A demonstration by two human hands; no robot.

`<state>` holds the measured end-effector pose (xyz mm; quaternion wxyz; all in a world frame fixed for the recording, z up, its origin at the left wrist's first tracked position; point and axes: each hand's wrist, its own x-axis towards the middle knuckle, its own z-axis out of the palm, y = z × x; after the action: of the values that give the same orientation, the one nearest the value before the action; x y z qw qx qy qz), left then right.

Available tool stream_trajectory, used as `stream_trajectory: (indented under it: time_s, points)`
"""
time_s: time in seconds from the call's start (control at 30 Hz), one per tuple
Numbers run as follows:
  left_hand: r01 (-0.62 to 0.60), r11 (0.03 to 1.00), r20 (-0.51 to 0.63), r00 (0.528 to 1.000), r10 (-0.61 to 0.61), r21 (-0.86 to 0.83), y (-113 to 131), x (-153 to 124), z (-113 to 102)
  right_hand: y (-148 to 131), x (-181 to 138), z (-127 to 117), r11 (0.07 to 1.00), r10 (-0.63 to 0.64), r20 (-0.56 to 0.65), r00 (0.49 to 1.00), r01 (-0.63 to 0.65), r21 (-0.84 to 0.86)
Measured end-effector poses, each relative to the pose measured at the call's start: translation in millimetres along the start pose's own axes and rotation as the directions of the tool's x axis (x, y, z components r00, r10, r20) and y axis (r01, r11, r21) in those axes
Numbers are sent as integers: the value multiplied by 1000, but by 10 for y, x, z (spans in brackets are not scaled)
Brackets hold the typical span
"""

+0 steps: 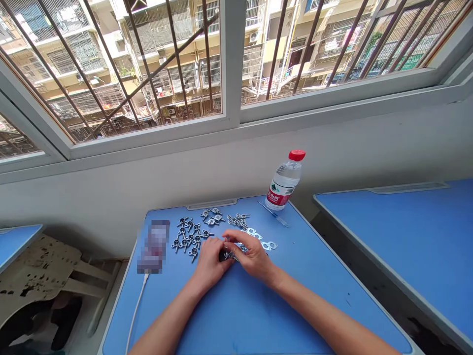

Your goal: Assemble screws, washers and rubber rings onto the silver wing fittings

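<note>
My left hand (212,259) rests on the blue desk (236,315) with its fingers curled inward around something dark and small, mostly hidden. Close against it, my right hand (253,254) pinches a small shiny metal piece (226,240) between thumb and fingers. More small metal pieces (229,255) show beneath the right hand, partly covered. Left of the hands lie several dark round parts with metal stems (190,237). Beyond the fingers are a cluster of silver parts (211,221) and a pile of thin metal rods or screws (236,222). Flat silver plates with holes (272,245) lie beside the right hand.
A red-capped water bottle (283,190) stands at the desk's back right, with a thin blue pen (274,215) before it. A blurred phone-like object (153,246) with a white cable (136,310) lies left. Another blue desk (406,231) stands right; a chair (40,266) left.
</note>
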<state>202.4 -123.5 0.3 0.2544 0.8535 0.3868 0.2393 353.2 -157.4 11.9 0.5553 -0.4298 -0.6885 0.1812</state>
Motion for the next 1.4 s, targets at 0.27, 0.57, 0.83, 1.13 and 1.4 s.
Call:
stream_trajectory:
  time_s: [0.27,0.57,0.83,1.13,1.4]
  points:
    - [-7,1000,-22,1000,8,27,17,0,10,8,0,-6,1000,-13,10,1000,13,-1]
    - [-6,1000,-22,1000,6,7,36,-7,-2,-14,1,-7,999,-29,17,999,30,-22]
    - [6,999,-16,1000,-5,40,49,-1,-11,0,1,-19,1000,3,4,1000,-3,-14]
    - [13,999,-15,1000,-12,37,51,-6,-8,18,-2,-20,1000,0,17,1000,0,-17]
    - [30,999,-2,1000,-30,42,76,-4,-35,46,3,6,999,51,3,999,-51,-3]
